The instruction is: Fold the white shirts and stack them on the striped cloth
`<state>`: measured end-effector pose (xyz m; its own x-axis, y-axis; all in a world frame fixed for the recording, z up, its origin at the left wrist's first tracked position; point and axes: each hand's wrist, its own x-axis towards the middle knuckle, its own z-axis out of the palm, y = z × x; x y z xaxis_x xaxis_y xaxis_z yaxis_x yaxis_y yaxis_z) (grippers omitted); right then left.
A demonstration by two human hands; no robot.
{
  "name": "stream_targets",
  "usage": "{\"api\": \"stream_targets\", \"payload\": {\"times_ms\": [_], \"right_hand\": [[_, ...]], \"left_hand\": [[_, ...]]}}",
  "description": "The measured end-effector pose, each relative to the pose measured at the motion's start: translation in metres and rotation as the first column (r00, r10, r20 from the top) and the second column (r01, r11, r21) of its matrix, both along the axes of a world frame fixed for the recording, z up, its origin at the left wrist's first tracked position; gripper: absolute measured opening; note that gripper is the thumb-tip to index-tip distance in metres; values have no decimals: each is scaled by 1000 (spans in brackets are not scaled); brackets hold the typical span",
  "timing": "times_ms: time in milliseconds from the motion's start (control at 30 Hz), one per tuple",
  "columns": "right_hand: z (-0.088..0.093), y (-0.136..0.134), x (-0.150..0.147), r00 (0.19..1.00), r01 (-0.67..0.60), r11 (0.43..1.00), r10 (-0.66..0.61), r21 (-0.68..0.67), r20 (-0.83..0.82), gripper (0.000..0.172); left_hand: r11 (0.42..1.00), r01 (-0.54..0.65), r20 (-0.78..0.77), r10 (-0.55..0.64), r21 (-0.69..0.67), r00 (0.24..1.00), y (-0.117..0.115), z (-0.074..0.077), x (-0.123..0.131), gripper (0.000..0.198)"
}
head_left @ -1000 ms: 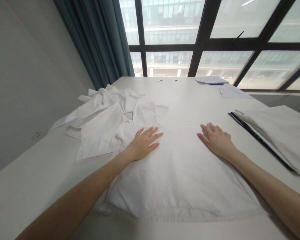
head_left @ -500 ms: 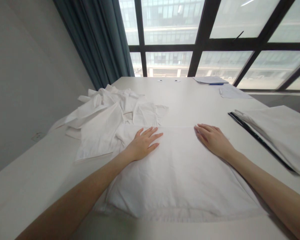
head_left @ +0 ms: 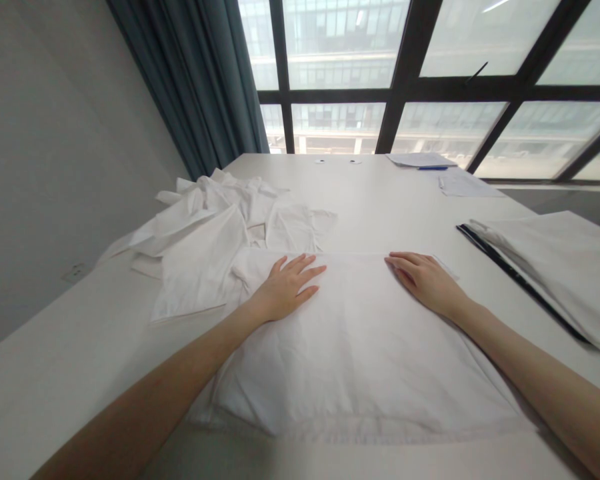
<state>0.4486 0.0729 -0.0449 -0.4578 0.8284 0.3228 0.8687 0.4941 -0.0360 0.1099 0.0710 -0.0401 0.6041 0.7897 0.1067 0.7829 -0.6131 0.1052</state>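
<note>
A white cloth (head_left: 360, 360), spread flat with a few soft creases, lies before me on the white table. My left hand (head_left: 287, 287) rests palm down on its far left part, fingers spread. On the far right part lies my right hand (head_left: 420, 277), its fingers close together and laid over the cloth near the far edge; the thumb sits just below them. Both hands touch the cloth without lifting it. Beyond the left hand, a loose heap of crumpled white cloths (head_left: 205, 233) meets the cloth's far left edge.
To the right, folded white cloth (head_left: 565, 267) lies on a black flat item (head_left: 520, 283). Papers (head_left: 423, 160) and a blue pen (head_left: 433, 169) are at the table's (head_left: 370, 207) far right. A curtain (head_left: 200, 80) and windows stand behind.
My right hand has slid slightly left along the far edge, and a bit of cloth now shows to the right of it. My left hand has stayed in place.
</note>
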Motion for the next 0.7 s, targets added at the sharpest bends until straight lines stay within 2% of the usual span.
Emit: {"api": "stream_targets", "payload": {"times_ms": [267, 500, 700], "right_hand": [[1, 0, -3, 999, -37, 999, 37, -26, -12, 41], [2, -2, -17, 985, -172, 970, 166, -171, -51, 49], [1, -3, -19, 992, -122, 962, 126, -244, 2, 56]], "left_hand": [[1000, -5, -5, 5, -1, 1000, -1, 1, 1, 44], [1000, -5, 10, 5, 13, 1000, -1, -2, 2, 44], [1000, -6, 7, 6, 21, 1000, -2, 0, 3, 44]]}}
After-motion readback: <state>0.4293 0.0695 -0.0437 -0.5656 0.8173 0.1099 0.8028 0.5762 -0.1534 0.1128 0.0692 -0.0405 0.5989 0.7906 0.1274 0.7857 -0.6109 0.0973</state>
